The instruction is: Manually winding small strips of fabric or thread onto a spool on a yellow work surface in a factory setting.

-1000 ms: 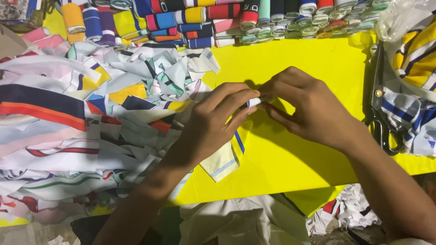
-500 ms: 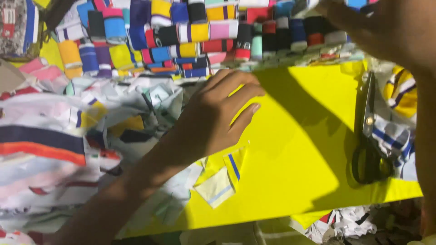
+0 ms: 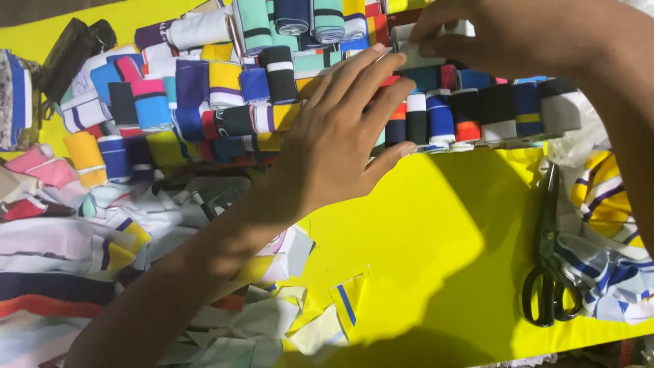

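Right hand (image 3: 524, 37) pinches a small white fabric roll (image 3: 415, 54) above the rows of coloured rolls (image 3: 272, 88) on the yellow desk (image 3: 436, 238). Left hand (image 3: 340, 143), grip released with fingers spread, rests against the rolls; scissors (image 3: 548, 272) lie well apart

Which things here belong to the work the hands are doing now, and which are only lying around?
In use:
- right hand pinching a small white fabric roll
- left hand over the rows of rolled striped fabric bands

Lying about:
- black-handled scissors
- loose striped fabric scraps
- yellow table surface
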